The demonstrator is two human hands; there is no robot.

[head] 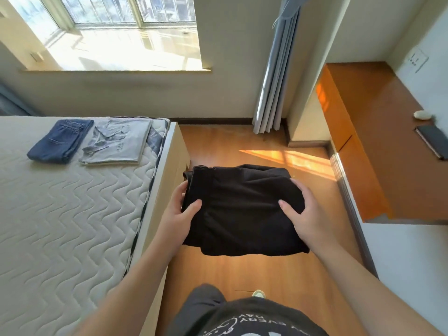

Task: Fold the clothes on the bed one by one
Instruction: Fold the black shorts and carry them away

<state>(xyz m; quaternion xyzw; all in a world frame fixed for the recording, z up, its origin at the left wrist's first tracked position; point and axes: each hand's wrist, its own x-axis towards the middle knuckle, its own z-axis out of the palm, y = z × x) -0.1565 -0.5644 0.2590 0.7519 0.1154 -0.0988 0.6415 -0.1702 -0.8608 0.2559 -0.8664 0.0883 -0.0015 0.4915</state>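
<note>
A folded black garment (242, 209) is held in the air above the wooden floor (242, 146), just right of the bed (72, 214). Its long side runs left to right, waistband edge facing away. The left hand (179, 212) and right hand (303, 214) grip its sides, thumbs on top.

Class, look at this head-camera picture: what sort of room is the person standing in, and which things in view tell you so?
Most likely a bedroom at home. A bed with a quilted mattress carries folded clothes, a window has a grey curtain beside it, and a wooden desk stands along the wall.
</note>
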